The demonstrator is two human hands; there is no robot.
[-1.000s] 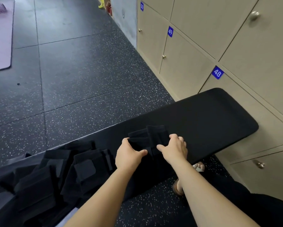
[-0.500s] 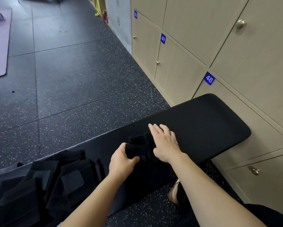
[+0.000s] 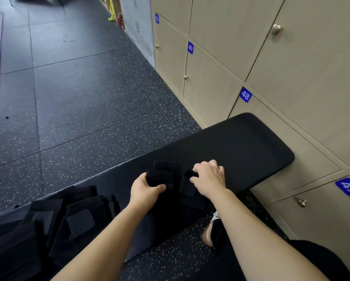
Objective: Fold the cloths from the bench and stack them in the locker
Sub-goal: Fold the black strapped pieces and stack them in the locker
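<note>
at the frame's centre the left hand (image 3: 144, 188) curls round the cloth (image 3: 163, 171) on the desk (image 3: 241, 147); the right hand (image 3: 209, 177), fingers bent, pinches its right edge. other cloths (image 3: 68, 216) lie lower left.

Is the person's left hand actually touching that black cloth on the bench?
Touching. The head view shows the left hand gripping the black cloth, its thumb pressed along the near edge.
</note>
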